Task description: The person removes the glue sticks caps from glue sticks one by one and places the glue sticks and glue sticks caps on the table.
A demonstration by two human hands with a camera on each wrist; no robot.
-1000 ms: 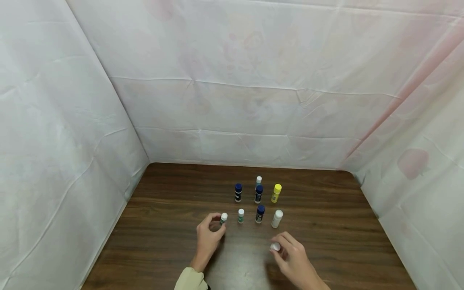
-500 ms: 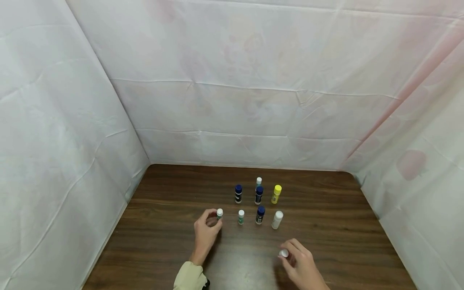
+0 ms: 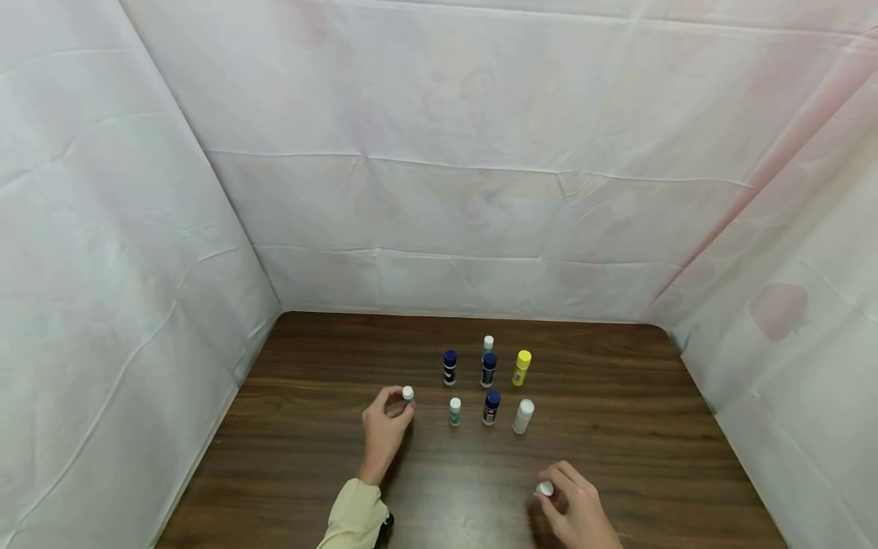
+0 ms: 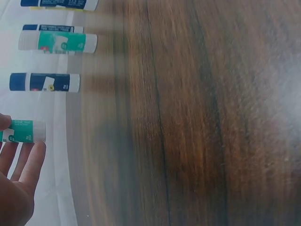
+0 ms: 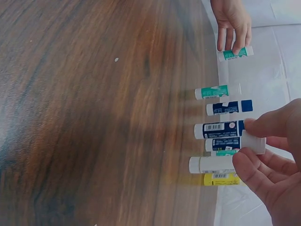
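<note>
Both likely light, stiff, well pinched round the sides: green-and-white plastic tube (image 4: 23,131), left hand (image 3: 382,433); short white plastic cylinder (image 5: 254,142), right hand (image 3: 578,507).

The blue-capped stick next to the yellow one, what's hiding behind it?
Behind the blue-capped stick stands a white-capped stick. Only its upper part shows in the head view; the lower part is covered.

Held tube (image 4: 23,131) green, seemingly white-patched.
</note>
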